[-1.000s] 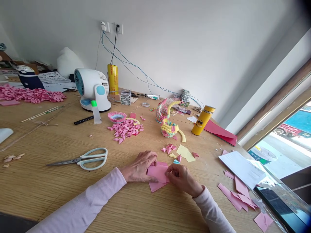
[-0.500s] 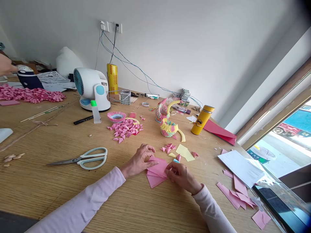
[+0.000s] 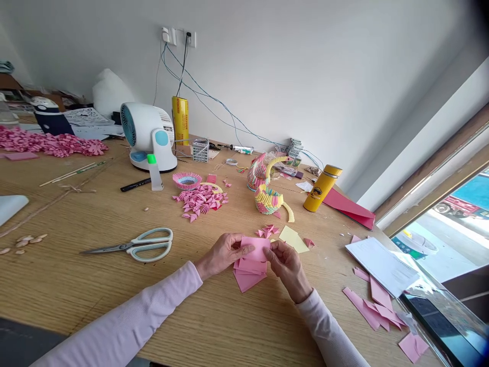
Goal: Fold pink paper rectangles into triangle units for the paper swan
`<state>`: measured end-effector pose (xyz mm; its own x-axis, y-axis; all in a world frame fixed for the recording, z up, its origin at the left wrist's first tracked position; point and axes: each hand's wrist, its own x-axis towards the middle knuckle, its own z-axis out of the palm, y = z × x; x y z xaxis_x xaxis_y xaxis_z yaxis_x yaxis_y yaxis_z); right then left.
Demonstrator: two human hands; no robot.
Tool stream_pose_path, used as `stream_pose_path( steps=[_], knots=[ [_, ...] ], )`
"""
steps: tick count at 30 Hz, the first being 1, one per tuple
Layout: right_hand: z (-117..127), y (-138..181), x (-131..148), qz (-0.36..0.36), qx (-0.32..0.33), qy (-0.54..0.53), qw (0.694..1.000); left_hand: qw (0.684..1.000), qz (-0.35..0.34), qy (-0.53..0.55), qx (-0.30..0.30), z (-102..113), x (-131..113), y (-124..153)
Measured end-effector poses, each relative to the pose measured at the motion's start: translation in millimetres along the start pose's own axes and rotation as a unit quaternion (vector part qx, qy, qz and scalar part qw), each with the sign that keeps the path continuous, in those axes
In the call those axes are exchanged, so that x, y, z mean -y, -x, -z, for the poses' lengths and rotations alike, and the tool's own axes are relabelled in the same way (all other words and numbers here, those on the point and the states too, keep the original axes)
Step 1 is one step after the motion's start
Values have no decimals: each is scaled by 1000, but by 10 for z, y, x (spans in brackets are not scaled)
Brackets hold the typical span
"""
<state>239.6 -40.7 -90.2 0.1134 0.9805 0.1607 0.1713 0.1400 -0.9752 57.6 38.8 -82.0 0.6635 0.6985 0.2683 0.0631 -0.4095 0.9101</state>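
Observation:
Between my hands is a pink paper slip (image 3: 255,247), pinched at its left edge by my left hand (image 3: 225,255) and at its right edge by my right hand (image 3: 286,267). Just under it, more pink paper sheets (image 3: 248,280) lie loosely stacked on the wooden table. Beyond my fingertips are small folded pink paper triangles (image 3: 267,231) and a yellow paper sheet (image 3: 293,239). Farther off stand a pink, yellow and green folded-paper basket (image 3: 268,200) and a taller folded-paper piece (image 3: 257,172) with a curved yellow neck.
Scissors (image 3: 141,246) lie left of my hands. Farther back are a heap of folded pink pieces (image 3: 200,200), a glue bottle (image 3: 155,173), a fan (image 3: 147,135) and a yellow flask (image 3: 323,188). Pink paper strips (image 3: 361,308) and a phone (image 3: 439,326) lie at the right.
Both hands have lifted the pink slip off the stack, and my right hand has moved to its upper right edge. Another person's hand at the far left has left view.

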Motion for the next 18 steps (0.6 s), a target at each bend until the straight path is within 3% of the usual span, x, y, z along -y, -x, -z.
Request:
stream_pose_path(
  steps=[3, 9, 14, 18],
  knots=[
    [-30, -18, 46, -19, -10, -50, 999, 999, 9, 39, 3, -14, 36, -6],
    [-83, -64, 98, -11, 26, -68, 997, 997, 7, 10, -81, 16, 77, -28],
    [-80, -85, 81, -7, -10, -59, 998, 997, 29, 68, 0, 20, -17, -13],
    [-52, -73, 117, 5, -11, -32, 999, 996, 46, 75, 20, 12, -60, 5]
  ],
)
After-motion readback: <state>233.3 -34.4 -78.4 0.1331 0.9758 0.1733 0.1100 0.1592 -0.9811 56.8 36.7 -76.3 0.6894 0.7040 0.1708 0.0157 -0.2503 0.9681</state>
